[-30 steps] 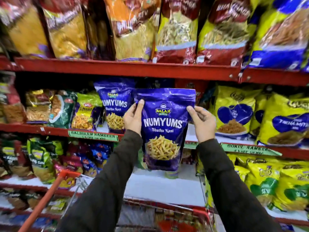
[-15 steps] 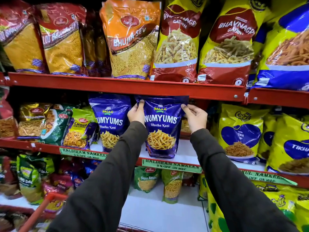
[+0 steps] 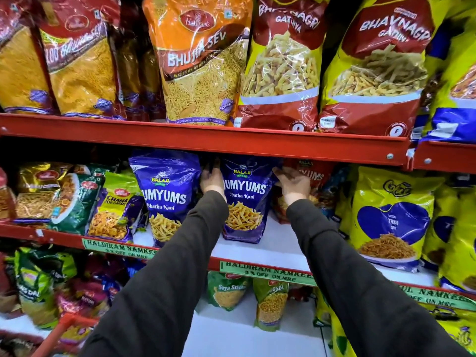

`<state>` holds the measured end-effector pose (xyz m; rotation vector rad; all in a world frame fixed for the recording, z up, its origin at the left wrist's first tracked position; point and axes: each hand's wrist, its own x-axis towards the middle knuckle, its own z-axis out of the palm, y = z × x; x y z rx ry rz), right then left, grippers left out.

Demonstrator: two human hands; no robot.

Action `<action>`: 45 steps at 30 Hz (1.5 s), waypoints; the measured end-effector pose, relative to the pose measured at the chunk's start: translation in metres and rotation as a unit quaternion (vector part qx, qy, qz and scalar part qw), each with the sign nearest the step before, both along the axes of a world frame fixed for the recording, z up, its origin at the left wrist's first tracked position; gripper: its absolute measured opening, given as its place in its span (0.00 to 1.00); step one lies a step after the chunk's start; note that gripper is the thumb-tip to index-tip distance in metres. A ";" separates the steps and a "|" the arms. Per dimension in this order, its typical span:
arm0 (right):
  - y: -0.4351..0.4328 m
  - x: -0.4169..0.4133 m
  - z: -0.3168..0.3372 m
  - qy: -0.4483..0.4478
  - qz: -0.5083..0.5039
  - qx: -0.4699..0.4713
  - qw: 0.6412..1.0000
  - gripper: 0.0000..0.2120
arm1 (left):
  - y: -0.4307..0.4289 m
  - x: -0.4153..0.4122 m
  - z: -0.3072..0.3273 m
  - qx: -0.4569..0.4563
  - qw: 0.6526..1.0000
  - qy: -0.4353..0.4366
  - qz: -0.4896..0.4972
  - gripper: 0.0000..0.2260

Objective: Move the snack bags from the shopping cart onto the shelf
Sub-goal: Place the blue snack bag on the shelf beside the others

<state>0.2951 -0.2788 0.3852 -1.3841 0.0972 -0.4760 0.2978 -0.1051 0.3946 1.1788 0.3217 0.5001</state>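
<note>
I have a purple snack bag [image 3: 246, 202] standing upright on the white middle shelf [image 3: 278, 249], its base on the board and its top tucked up under the red rail [image 3: 206, 144] of the shelf above. My left hand [image 3: 211, 179] is pressed against its upper left corner, fingers reaching up into the shadow where I can't make them out, and it covers the first letter of the name on the bag. My right hand [image 3: 293, 182] is at the upper right corner with its fingers spread; whether it grips the bag or only touches it, I cannot tell. A matching purple bag [image 3: 164, 194] stands just beside it on the left, partly covered by my dark sleeve [image 3: 206, 222]. Behind my right hand a red bag [image 3: 315, 173] is mostly hidden. At the bottom left only a blurred bit of the red cart handle [image 3: 60, 331] shows; the cart's inside is cut off.
</note>
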 end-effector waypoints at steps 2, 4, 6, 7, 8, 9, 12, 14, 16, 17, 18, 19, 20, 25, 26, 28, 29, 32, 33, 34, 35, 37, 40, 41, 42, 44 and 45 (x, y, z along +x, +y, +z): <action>0.003 0.001 -0.005 0.001 -0.007 -0.017 1.000 0.08 | 0.001 0.002 -0.006 0.014 1.000 -0.001 0.004 0.17; 0.008 -0.003 -0.013 0.015 0.009 -0.040 0.999 0.17 | 0.001 0.004 -0.013 0.012 1.000 -0.007 -0.003 0.20; 0.013 -0.011 -0.028 0.044 0.058 -0.058 0.996 0.27 | -0.001 0.001 -0.026 0.001 1.000 0.016 -0.022 0.26; 0.014 -0.016 -0.039 0.059 0.085 -0.070 0.992 0.30 | -0.002 -0.001 -0.034 -0.004 0.999 0.044 -0.027 0.29; 0.014 -0.021 -0.049 0.071 0.116 -0.080 0.987 0.32 | -0.003 -0.005 -0.043 -0.016 0.996 0.078 -0.030 0.31; 0.014 -0.026 -0.059 0.089 0.149 -0.090 0.981 0.36 | -0.003 -0.009 -0.052 -0.031 0.993 0.108 -0.035 0.34; 0.016 -0.038 -0.082 0.156 0.212 -0.114 0.958 0.51 | 0.001 -0.022 -0.081 0.008 0.987 0.144 -0.077 0.40; 0.020 -0.041 -0.091 0.170 0.214 -0.107 0.956 0.53 | 0.004 -0.030 -0.096 0.083 0.980 0.144 -0.107 0.45; 0.022 -0.044 -0.096 0.160 0.211 -0.099 0.959 0.45 | 0.007 -0.035 -0.103 0.123 0.977 0.132 -0.113 0.44; 0.023 -0.047 -0.097 0.150 0.209 -0.096 0.961 0.37 | 0.007 -0.038 -0.103 0.132 0.977 0.127 -0.109 0.42; 0.023 -0.051 -0.098 0.140 0.209 -0.093 0.963 0.28 | 0.008 -0.042 -0.103 0.140 0.976 0.130 -0.103 0.40; 0.023 -0.055 -0.098 0.131 0.208 -0.092 0.965 0.20 | 0.007 -0.045 -0.103 0.141 0.977 0.130 -0.096 0.37; 0.023 -0.059 -0.098 0.125 0.207 -0.094 0.966 0.14 | 0.007 -0.050 -0.103 0.136 0.979 0.125 -0.089 0.34; 0.022 -0.079 -0.100 0.106 0.222 -0.099 0.964 0.12 | 0.008 -0.070 -0.105 0.137 0.982 0.103 -0.074 0.27; 0.022 -0.082 -0.101 0.101 0.223 -0.104 0.964 0.13 | 0.007 -0.073 -0.105 0.128 0.984 0.099 -0.077 0.27; 0.023 -0.088 -0.102 0.096 0.222 -0.115 0.963 0.15 | 0.007 -0.081 -0.104 0.119 0.985 0.093 -0.080 0.27; 0.023 -0.090 -0.103 0.099 0.221 -0.122 0.963 0.16 | 0.007 -0.084 -0.104 0.120 0.985 0.091 -0.081 0.27; 0.023 -0.093 -0.106 0.119 0.216 -0.143 0.959 0.22 | 0.008 -0.091 -0.101 0.123 0.985 0.093 -0.083 0.28; 0.023 -0.094 -0.106 0.124 0.216 -0.143 0.958 0.24 | 0.009 -0.094 -0.100 0.122 0.984 0.095 -0.083 0.28; 0.023 -0.095 -0.106 0.126 0.222 -0.143 0.956 0.24 | 0.009 -0.095 -0.099 0.121 0.984 0.096 -0.085 0.28; 0.022 -0.096 -0.105 0.122 0.232 -0.144 0.954 0.24 | 0.008 -0.097 -0.099 0.121 0.984 0.094 -0.087 0.28; 0.021 -0.098 -0.105 0.111 0.244 -0.145 0.953 0.24 | 0.008 -0.100 -0.099 0.123 0.985 0.093 -0.082 0.27; 0.018 -0.110 -0.112 0.070 0.172 -0.154 0.970 0.25 | 0.006 -0.110 -0.105 0.114 0.990 0.069 -0.044 0.22; 0.016 -0.117 -0.117 0.045 0.124 -0.166 0.977 0.23 | 0.005 -0.114 -0.110 0.114 0.992 0.054 -0.019 0.20; 0.014 -0.124 -0.121 0.013 0.073 -0.179 0.981 0.19 | 0.004 -0.119 -0.115 0.120 0.992 0.028 0.014 0.18; 0.010 -0.139 -0.131 -0.044 0.005 -0.196 0.980 0.11 | 0.000 -0.132 -0.128 0.131 0.989 -0.035 0.056 0.13; 0.007 -0.148 -0.141 -0.063 -0.012 -0.200 0.978 0.09 | -0.004 -0.141 -0.139 0.142 0.987 -0.056 0.057 0.12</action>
